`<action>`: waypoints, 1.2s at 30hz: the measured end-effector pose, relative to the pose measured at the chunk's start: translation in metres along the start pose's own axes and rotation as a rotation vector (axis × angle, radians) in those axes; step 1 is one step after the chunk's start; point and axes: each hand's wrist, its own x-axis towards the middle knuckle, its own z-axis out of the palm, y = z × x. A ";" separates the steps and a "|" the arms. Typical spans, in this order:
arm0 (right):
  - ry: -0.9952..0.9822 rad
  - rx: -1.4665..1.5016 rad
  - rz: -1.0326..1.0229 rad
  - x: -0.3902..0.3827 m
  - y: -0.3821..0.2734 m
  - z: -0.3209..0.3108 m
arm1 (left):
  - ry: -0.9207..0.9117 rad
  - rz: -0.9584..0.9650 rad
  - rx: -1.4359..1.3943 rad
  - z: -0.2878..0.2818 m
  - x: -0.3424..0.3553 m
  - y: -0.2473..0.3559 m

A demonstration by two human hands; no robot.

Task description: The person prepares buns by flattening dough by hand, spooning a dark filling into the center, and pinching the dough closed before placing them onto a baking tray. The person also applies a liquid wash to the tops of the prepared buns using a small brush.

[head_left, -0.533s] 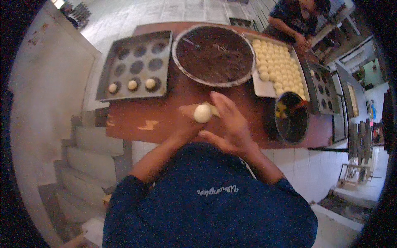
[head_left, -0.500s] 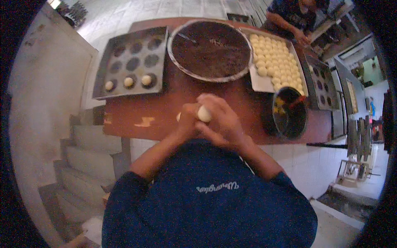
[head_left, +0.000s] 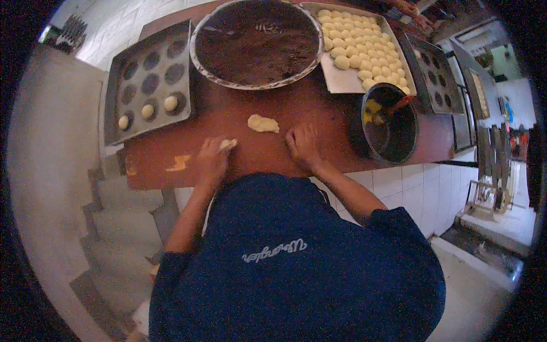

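A flattened, uneven piece of pale dough [head_left: 263, 123] lies on the reddish-brown table between my hands. My left hand [head_left: 212, 162] rests at the near side of the table, its fingers closed on a smaller lump of dough [head_left: 228, 144] that pokes out by the thumb. To the right of the flat piece, my right hand [head_left: 305, 147] sits low over the tabletop with its fingers curled in. Nothing shows in it, and it is apart from the dough.
A wide round pan [head_left: 256, 85] of dark brown filling stands at the back. Left is a moulded baking tray [head_left: 150, 102] with three dough balls. A tray [head_left: 342, 82] of many dough balls and a dark bucket [head_left: 390, 145] with a brush stand right. Another person's hand [head_left: 421, 21] shows beyond.
My hands were together around a dough ball and have moved apart. A flattened dough piece now lies on the table between them. The view has shifted, bringing the table's things higher and leftward.
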 end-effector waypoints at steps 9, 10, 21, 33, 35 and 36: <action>0.104 0.015 0.128 0.029 0.021 0.008 | 0.257 -0.042 0.081 -0.022 -0.030 -0.120; 0.107 -0.008 0.096 0.018 0.014 0.015 | 0.228 -0.030 0.133 -0.026 -0.031 -0.116; 0.054 -0.074 0.170 0.003 -0.027 -0.016 | 0.025 -0.152 0.099 -0.054 -0.028 -0.100; -0.250 0.551 -0.224 0.252 -0.257 0.036 | 0.162 -0.109 0.094 -0.036 -0.036 -0.125; -0.030 0.319 -0.163 0.320 -0.256 0.104 | 0.063 -0.122 0.020 -0.078 -0.021 -0.096; -0.122 0.273 -0.066 0.343 -0.249 0.132 | 0.009 -0.120 -0.022 -0.094 -0.018 -0.087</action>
